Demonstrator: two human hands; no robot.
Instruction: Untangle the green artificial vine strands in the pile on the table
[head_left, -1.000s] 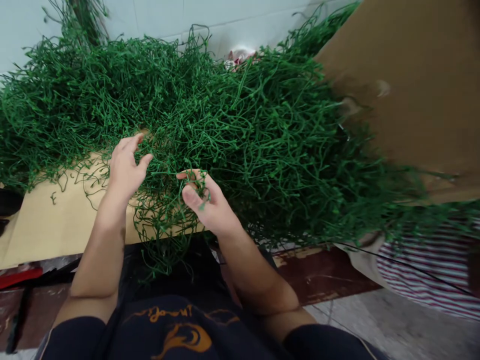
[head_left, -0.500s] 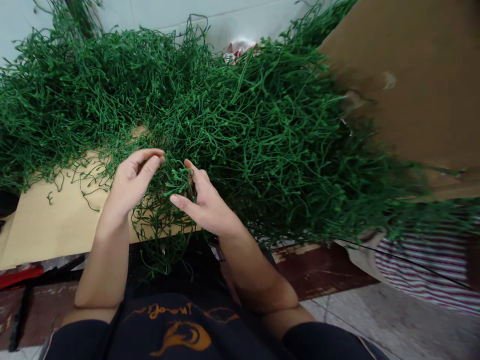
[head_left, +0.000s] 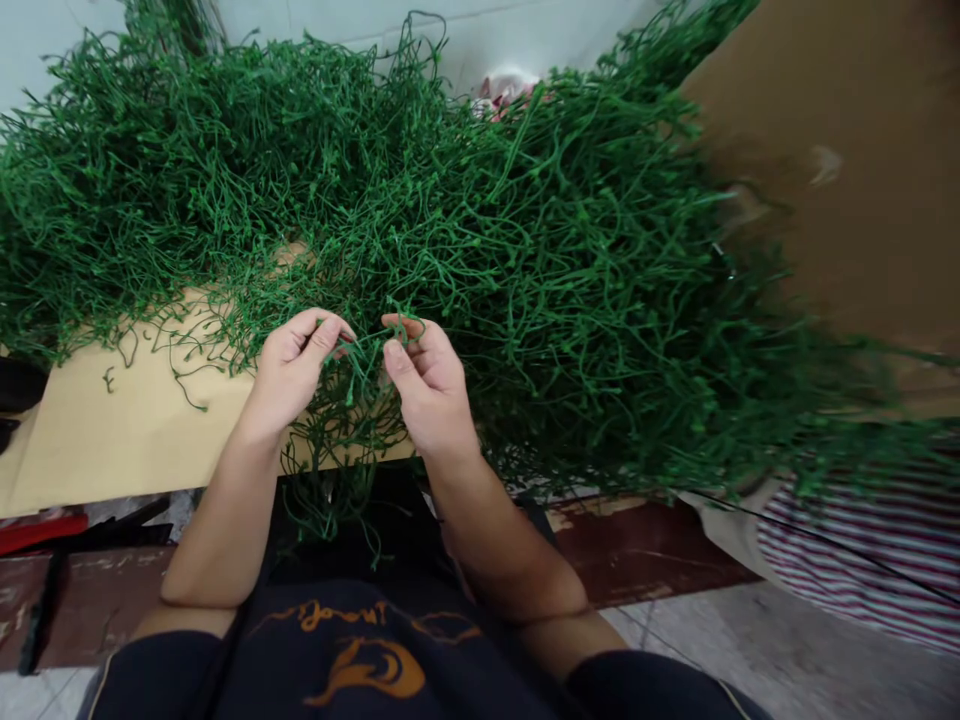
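Thin green plastic-looking stems (head_left: 480,230) with small knobby tips lie in a large tangled heap before me. My left hand (head_left: 296,360) is closed, thumb against the fingers, on green stems whose ends stick out toward the right. Close beside it, my right hand (head_left: 429,375) pinches a green stem (head_left: 401,328) between thumb and forefinger. The two hands are a small gap apart, level with each other. Beneath them a looser clump of stems (head_left: 330,500) hangs over the cardboard's near edge onto my lap.
A cardboard sheet (head_left: 135,430) lies under the heap at left. A large brown cardboard piece (head_left: 847,180) stands at right. Striped fabric (head_left: 862,550) is at lower right. A red object (head_left: 41,532) sits at lower left, and a tiled wall (head_left: 337,20) rises behind.
My right hand has closed from a wider spread into a pinch on a stem. My left hand has shifted slightly right and lower. The whole view has shifted a little.
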